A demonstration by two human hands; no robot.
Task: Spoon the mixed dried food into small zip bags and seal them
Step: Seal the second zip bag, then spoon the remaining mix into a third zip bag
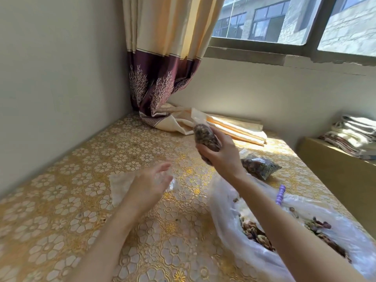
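Observation:
My right hand (222, 157) grips a small zip bag (204, 137) full of dark mixed dried food and holds it up above the table. My left hand (149, 187) hovers open over a stack of empty clear zip bags (120, 185) lying flat on the tablecloth; the hand is blurred. A second filled small bag (259, 166) lies on the table to the right. At the lower right, a large clear plastic bag (223, 210) lies open with the mixed dried food (254, 234) inside. A purple spoon handle (280, 194) sticks up from it behind my right forearm.
The table wears a gold floral cloth (81, 200) and stands against the wall corner. A cream and maroon curtain (160, 86) hangs down onto the far table edge. A folded cream cloth (238, 129) lies at the back. Folded blankets (352, 135) sit on a box at right.

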